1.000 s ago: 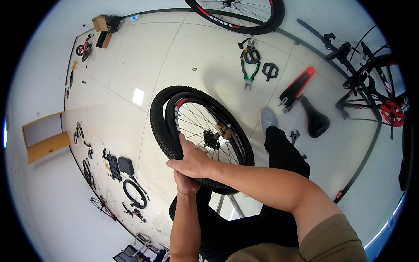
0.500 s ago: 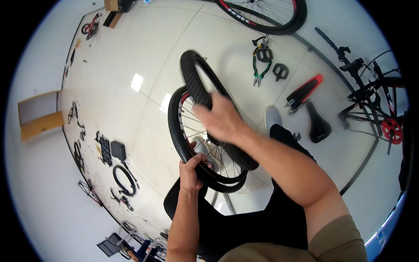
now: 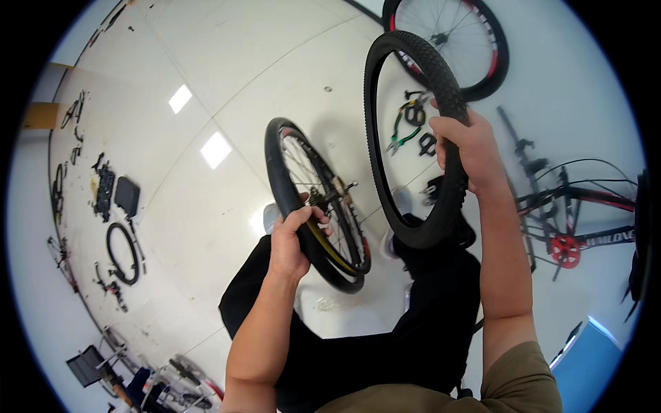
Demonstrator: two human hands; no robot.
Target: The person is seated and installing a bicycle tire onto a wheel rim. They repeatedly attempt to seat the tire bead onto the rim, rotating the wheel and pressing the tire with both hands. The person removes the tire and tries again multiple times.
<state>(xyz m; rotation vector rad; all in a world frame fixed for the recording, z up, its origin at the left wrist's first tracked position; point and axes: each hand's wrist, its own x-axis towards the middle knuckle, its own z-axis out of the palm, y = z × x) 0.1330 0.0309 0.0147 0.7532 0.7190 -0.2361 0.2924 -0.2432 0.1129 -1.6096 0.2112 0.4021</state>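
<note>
My left hand (image 3: 292, 241) is closed on the rim side of a bicycle wheel (image 3: 318, 197) with spokes and a hub cassette. A smooth black rubber ring (image 3: 278, 162), likely the inner tube, hangs loosely round it, with a yellow strip beside it. My right hand (image 3: 470, 148) grips a separate black knobby tire (image 3: 420, 51) by its right side and holds it raised, right of the wheel and apart from it. My dark-trousered legs are behind both; pliers (image 3: 396, 131) and a pedal (image 3: 425, 144) on the floor show through the tire's opening.
Another wheel (image 3: 487, 82) lies at the top. A bicycle frame (image 3: 566, 227) with a red chainring is at the right, above a blue object (image 3: 589, 351). Parts, a small tire (image 3: 110, 253) and a dark case (image 3: 127, 196) lie left. A chair (image 3: 86, 365) stands lower left.
The knobby tire has come away from the wheel and moved up and right in my right hand. My left hand still holds the wheel. The view has shifted.
</note>
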